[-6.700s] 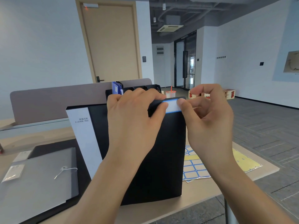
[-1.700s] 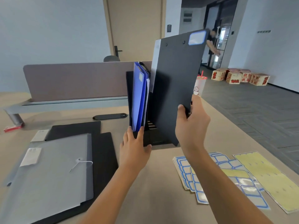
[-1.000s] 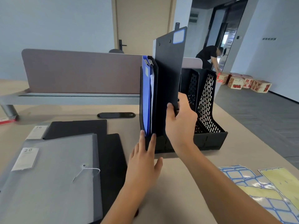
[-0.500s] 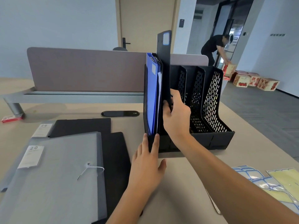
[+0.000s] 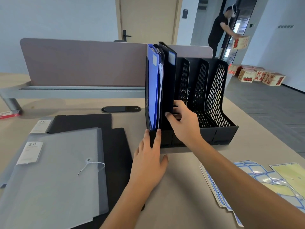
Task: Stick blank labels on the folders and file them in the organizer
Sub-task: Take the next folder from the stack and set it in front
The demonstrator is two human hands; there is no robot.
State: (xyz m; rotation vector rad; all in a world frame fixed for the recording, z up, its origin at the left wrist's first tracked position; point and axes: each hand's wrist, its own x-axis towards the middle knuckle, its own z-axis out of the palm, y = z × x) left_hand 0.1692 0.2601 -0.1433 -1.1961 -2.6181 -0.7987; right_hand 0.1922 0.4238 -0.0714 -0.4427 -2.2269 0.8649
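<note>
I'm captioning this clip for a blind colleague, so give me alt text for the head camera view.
A right hand grips a labelled black folder standing in the leftmost slot of a black desk organizer, beside a blue folder, while the left hand braces the organizer's front corner. A translucent grey folder lies left, label sheets right.

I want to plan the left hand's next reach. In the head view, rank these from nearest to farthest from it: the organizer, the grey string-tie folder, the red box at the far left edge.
From the left hand:
1. Organizer: its fingertips touch the front left corner.
2. Grey string-tie folder: flat on the desk, to its left.
3. Red box: far left edge, near the divider's leg.
</note>
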